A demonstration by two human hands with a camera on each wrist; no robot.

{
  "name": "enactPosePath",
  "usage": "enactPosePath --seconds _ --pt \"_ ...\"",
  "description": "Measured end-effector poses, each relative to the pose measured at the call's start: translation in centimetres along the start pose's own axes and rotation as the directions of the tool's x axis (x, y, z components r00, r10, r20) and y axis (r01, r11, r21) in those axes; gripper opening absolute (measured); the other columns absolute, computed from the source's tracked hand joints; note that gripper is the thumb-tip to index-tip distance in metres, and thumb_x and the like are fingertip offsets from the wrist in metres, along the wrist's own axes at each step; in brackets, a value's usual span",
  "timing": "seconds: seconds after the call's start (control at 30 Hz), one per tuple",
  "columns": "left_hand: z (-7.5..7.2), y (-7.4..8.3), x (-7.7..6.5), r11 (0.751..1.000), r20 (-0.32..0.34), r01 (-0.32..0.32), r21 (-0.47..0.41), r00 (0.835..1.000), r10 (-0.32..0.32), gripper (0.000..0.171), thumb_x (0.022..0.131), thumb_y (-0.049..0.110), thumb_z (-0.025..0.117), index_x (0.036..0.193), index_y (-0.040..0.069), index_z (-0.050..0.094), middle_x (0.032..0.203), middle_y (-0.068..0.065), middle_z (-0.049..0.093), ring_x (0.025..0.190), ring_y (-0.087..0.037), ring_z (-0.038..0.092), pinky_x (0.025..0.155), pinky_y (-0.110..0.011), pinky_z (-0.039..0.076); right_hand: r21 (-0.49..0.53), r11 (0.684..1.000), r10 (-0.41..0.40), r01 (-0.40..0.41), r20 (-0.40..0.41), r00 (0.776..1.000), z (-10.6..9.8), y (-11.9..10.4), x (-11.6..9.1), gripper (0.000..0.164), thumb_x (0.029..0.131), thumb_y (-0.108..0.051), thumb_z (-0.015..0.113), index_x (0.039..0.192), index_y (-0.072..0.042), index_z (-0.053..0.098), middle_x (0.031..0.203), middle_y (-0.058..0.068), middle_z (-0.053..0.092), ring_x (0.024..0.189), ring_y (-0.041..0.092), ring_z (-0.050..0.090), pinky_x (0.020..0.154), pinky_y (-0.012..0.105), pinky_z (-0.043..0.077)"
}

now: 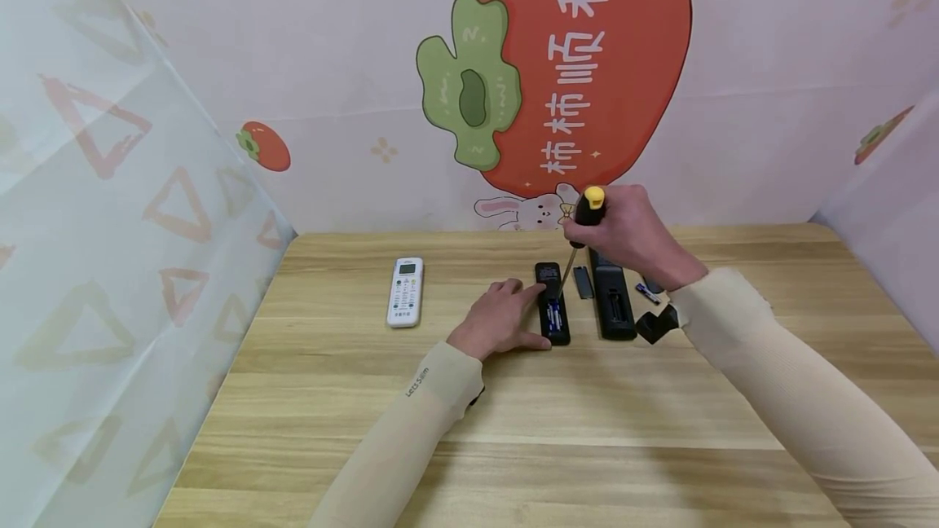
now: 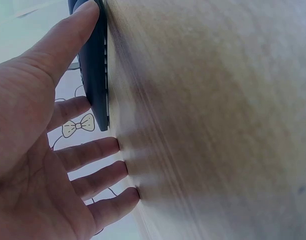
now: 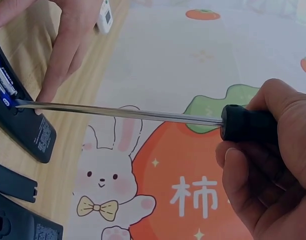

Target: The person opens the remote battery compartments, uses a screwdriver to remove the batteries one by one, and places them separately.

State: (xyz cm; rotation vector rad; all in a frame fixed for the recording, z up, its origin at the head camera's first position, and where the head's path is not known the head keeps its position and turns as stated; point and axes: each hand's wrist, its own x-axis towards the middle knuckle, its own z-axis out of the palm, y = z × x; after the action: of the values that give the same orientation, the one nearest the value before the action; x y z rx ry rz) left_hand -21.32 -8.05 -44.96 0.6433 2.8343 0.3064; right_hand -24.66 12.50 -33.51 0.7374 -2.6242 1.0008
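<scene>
A black remote control (image 1: 548,273) lies face down on the table, its back compartment uncovered with blue-and-white batteries (image 1: 554,318) inside. My left hand (image 1: 495,318) steadies it from the left: thumb at the near end, forefinger touching farther up. In the left wrist view, the other fingertips rest on the wood (image 2: 208,125). My right hand (image 1: 632,226) grips the dark, yellow-capped handle of a screwdriver (image 3: 128,114). Its shaft slants down, and in the right wrist view its tip meets the end of the batteries in the compartment.
Right of the remote lie a small black battery cover (image 1: 583,283) and a larger black remote (image 1: 607,292) with its compartment uncovered. Beyond are a loose battery (image 1: 647,293) and a dark angular object (image 1: 656,324) by my right sleeve. A white remote (image 1: 405,293) lies left.
</scene>
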Motion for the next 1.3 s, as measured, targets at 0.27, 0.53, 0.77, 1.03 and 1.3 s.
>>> enactPosePath --seconds 0.27,0.53,0.77,1.03,1.3 --pt "0.1 0.0 0.1 1.000 0.000 -0.002 0.007 1.000 0.002 0.094 0.081 0.064 0.076 0.158 0.025 0.038 0.146 -0.010 0.048 0.133 -0.030 0.046 0.109 -0.043 0.043 0.010 1.000 -0.002 0.001 0.036 0.999 -0.1 -0.2 0.1 0.012 0.090 -0.014 0.074 0.092 -0.005 0.068 0.078 0.005 0.066 0.067 0.019 0.062 0.063 0.036 0.053" --pt "0.1 -0.1 0.1 1.000 -0.004 -0.008 0.012 1.000 0.008 0.094 0.082 0.064 0.075 0.158 0.024 0.038 0.147 -0.011 0.047 0.133 -0.031 0.046 0.109 -0.043 0.043 0.018 1.000 0.000 -0.002 0.065 0.998 -0.1 -0.5 0.2 0.009 0.089 -0.014 0.073 0.092 -0.007 0.067 0.078 0.004 0.064 0.067 0.020 0.061 0.066 0.037 0.052" --pt "0.1 -0.1 0.0 1.000 -0.001 -0.005 0.006 1.000 0.005 0.094 0.082 0.064 0.075 0.158 0.025 0.038 0.147 -0.011 0.047 0.134 -0.031 0.046 0.109 -0.043 0.043 0.017 0.999 0.033 -0.034 0.054 0.998 -0.1 -0.3 0.2 0.012 0.090 -0.015 0.073 0.095 -0.006 0.067 0.083 0.004 0.066 0.071 0.020 0.062 0.067 0.038 0.054" --pt "0.2 -0.1 0.1 1.000 0.002 0.004 0.004 1.000 -0.004 0.094 0.081 0.065 0.076 0.158 0.026 0.038 0.147 -0.010 0.047 0.134 -0.030 0.045 0.110 -0.043 0.043 0.023 0.996 0.084 -0.085 0.033 0.996 -0.2 0.3 0.1 0.011 0.091 -0.015 0.072 0.086 -0.007 0.066 0.075 0.005 0.065 0.067 0.021 0.061 0.062 0.036 0.051" --pt "0.1 -0.1 0.1 1.000 0.011 0.007 0.001 1.000 -0.007 0.094 0.081 0.065 0.075 0.159 0.026 0.037 0.147 -0.010 0.047 0.135 -0.030 0.045 0.110 -0.043 0.042 0.025 0.996 0.085 -0.087 0.048 0.995 -0.5 0.6 0.1 0.013 0.093 -0.018 0.070 0.087 -0.006 0.067 0.078 0.006 0.066 0.068 0.021 0.062 0.061 0.034 0.052"
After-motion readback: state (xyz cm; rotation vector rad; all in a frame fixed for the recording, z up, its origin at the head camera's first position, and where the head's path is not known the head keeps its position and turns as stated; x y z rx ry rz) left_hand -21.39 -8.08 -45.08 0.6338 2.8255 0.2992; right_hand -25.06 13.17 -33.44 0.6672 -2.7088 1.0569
